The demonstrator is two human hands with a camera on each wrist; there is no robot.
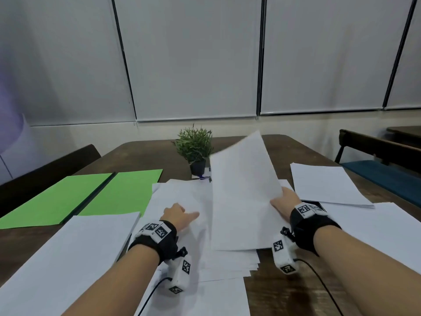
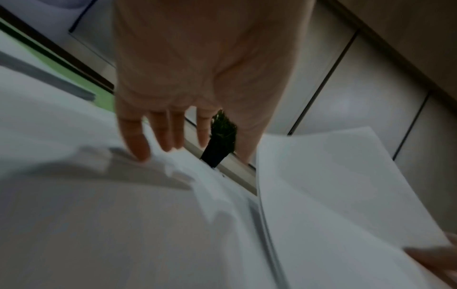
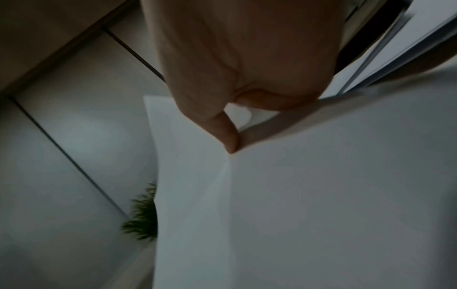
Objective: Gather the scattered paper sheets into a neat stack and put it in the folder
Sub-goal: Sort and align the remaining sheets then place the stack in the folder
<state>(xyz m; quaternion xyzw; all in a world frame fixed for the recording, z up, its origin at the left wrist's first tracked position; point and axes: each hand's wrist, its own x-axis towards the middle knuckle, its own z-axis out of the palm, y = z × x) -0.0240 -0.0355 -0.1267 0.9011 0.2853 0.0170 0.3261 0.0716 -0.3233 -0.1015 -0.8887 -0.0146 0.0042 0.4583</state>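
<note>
An open green folder (image 1: 91, 197) lies flat at the left of the brown table (image 1: 141, 156). White sheets are scattered across the table, with a loose fanned pile (image 1: 182, 197) in the middle. My left hand (image 1: 182, 213) rests on that pile with straight fingers (image 2: 138, 144) touching the top paper. My right hand (image 1: 282, 199) pinches the right edge of one sheet (image 1: 243, 190) and holds it tilted up above the pile. The right wrist view shows the thumb (image 3: 230, 140) pressed on that sheet (image 3: 321, 195). The raised sheet (image 2: 333, 185) also shows in the left wrist view.
A small potted plant (image 1: 194, 147) stands behind the pile. More sheets lie at the near left (image 1: 68, 258), far right (image 1: 325, 183), near right (image 1: 376, 236) and front (image 1: 205, 297). A blue-cushioned bench (image 1: 382, 174) is on the right, and a dark chair (image 1: 45, 169) on the left.
</note>
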